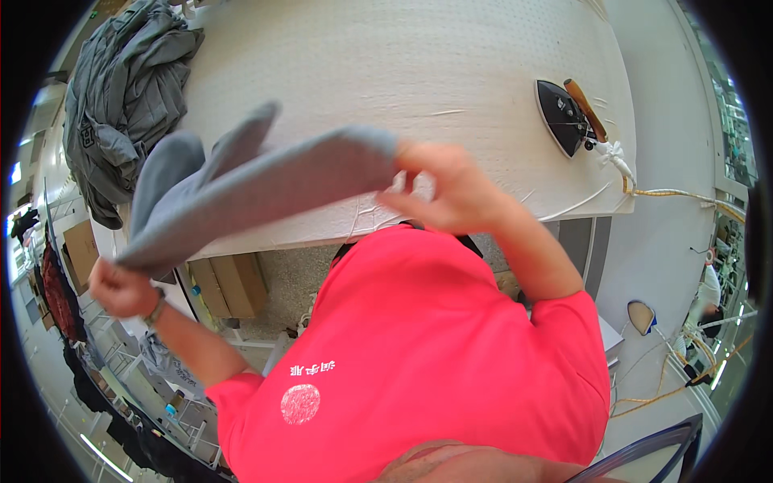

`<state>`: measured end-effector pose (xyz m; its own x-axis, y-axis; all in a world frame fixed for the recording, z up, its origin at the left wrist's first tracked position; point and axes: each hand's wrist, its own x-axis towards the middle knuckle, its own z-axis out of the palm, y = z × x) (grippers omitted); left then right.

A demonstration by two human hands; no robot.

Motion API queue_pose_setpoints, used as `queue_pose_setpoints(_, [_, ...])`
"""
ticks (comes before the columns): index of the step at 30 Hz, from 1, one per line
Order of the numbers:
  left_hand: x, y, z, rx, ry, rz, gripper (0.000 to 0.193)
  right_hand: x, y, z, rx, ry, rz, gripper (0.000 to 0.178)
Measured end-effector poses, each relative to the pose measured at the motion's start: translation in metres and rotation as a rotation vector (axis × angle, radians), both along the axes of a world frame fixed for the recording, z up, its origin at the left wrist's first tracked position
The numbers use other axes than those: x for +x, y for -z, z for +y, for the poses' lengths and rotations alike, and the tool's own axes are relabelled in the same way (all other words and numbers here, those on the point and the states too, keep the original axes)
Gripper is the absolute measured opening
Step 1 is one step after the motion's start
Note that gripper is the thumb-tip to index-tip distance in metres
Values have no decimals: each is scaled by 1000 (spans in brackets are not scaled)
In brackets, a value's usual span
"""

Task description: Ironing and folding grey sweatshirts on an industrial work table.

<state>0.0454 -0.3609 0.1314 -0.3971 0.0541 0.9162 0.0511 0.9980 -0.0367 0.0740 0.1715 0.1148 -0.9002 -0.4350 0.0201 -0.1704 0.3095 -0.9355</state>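
Observation:
A length of grey cloth [266, 197] is stretched in the air between my two hands, above the near edge of the ironing table. It looks folded into a long band, with loose parts hanging over on its far side; motion blurs it, so I cannot tell what garment it is. My left hand [125, 290], with a watch on the wrist, is closed on the lower left corner, out past the table's edge. At the other end my right hand [447, 185] pinches the cloth between thumb and fingers.
A heap of grey garments [129, 97] lies at the table's far left. An iron [566, 117] with a wooden handle rests at the right, its cord [684, 196] running off the edge. The pale padded table top [403, 48] spreads ahead. Cardboard boxes [233, 286] stand below.

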Motion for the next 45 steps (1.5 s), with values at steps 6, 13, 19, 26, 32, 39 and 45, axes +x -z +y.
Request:
queue_pose_setpoints(6, [-40,-78,9,-258,458,-165,23,36,8,10,-188,47,-192,40])
queue_pose_setpoints(13, [-110,116,207,-123,1029,-898,39,83,57,123,-137,561,-719,56])
queue_pose_setpoints(19, [-154,185,273,-31,1007,-887,36,61,122,162,-66,617,-730,51])
queue_pose_setpoints(26, [-167,239,297,-68,771,-1026,37,36,190,143,-11,755,-615,44])
queue_pose_setpoints(32, [-158,221,285,27,748,-1036,40,46,188,136,37,758,-573,38])
queue_pose_setpoints(39, [-159,219,290,91,695,-1028,41,41,189,127,-31,750,-369,45])
queue_pose_setpoints(45, [-155,220,287,104,677,-1083,41,37,181,149,14,713,-398,52])
